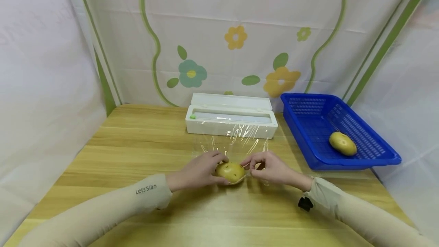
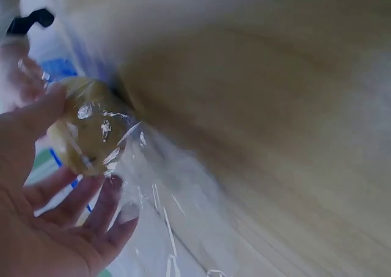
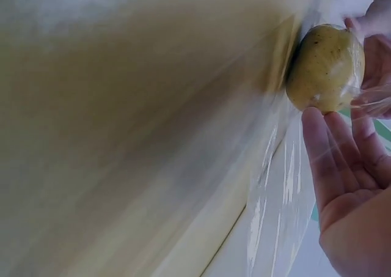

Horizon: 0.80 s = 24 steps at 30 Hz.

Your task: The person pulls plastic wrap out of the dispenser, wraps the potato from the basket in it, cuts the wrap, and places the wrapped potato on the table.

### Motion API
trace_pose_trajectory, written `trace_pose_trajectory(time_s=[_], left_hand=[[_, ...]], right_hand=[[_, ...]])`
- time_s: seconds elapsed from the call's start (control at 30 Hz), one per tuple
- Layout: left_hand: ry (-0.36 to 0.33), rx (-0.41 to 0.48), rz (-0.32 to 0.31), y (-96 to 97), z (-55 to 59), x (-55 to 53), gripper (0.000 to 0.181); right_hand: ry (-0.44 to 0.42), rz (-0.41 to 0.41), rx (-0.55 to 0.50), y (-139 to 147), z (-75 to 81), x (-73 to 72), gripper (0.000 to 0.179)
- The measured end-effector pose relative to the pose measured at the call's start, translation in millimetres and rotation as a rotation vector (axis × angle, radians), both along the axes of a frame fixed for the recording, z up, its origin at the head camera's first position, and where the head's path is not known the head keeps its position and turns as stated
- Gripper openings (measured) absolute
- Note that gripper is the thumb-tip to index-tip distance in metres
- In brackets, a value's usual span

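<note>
A yellow potato [image 1: 229, 172] sits near the middle of the wooden table, partly covered by clear cling film [image 1: 240, 142]. My left hand [image 1: 204, 170] holds the potato from the left, thumb on the near side and fingers on the far side. In the left wrist view, shiny creased film lies over the potato [image 2: 91, 127]. At the potato's right end, my right hand [image 1: 269, 167] pinches an edge of the film between thumb and forefinger. Its other fingertips [image 3: 314, 118] are right at the potato's skin in the right wrist view.
Behind the hands stands a white cling film dispenser box [image 1: 231, 128], its lid [image 1: 231, 101] raised, with film running out toward me. A green slider [image 1: 193, 116] sits on its left end. At the right, a blue plastic basket [image 1: 302, 140] holds another potato [image 1: 343, 143]. Printed curtains surround the wooden table [image 1: 137, 136].
</note>
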<state>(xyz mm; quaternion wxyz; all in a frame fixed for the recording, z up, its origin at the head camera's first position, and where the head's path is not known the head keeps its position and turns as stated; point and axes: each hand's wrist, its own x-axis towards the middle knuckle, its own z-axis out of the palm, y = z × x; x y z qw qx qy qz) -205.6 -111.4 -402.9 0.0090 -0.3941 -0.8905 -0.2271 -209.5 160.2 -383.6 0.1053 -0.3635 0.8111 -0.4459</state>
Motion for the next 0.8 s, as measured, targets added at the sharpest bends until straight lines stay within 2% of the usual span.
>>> trace_pose_trajectory(time_s=[0.07, 0.17, 0.33, 0.43, 0.5, 0.57, 0.67, 0.73, 0.8], left_hand=[[-0.073, 0.053, -0.001, -1.2, 1.3, -5.2, 0.058], [-0.167, 0.112, -0.027, -3.3, 4.0, -13.0, 0.054], [-0.198, 0.129, -0.069, -6.7, 5.7, -24.3, 0.052], [-0.212, 0.113, -0.063, -9.2, 5.3, -29.0, 0.053], [-0.234, 0.106, -0.062, -10.4, 5.6, -31.2, 0.053], [-0.243, 0.096, -0.066, -11.0, 5.9, -33.2, 0.052], [-0.24, 0.092, -0.081, -11.4, 6.4, -35.8, 0.05], [-0.247, 0.098, -0.09, -11.7, 6.8, -37.5, 0.049], [-0.263, 0.106, -0.092, -12.7, 6.8, -39.4, 0.049]], right_hand=[[0.005, -0.017, 0.004, -2.3, 3.4, 0.7, 0.013], [0.037, -0.048, 0.036, -0.3, -2.6, -4.6, 0.013], [0.063, -0.072, 0.101, 11.2, -15.2, -18.8, 0.006], [0.067, -0.066, 0.113, 16.6, -11.0, -22.5, 0.007], [0.116, -0.061, 0.09, 18.1, -4.4, -21.8, 0.011], [0.247, -0.057, 0.05, 17.7, 2.9, -18.1, 0.013], [0.558, -0.01, -0.03, 11.7, 11.1, -9.9, 0.016], [0.769, 0.049, -0.056, 4.9, 12.5, -4.3, 0.019], [0.917, 0.13, -0.05, -3.5, 11.3, -0.4, 0.018]])
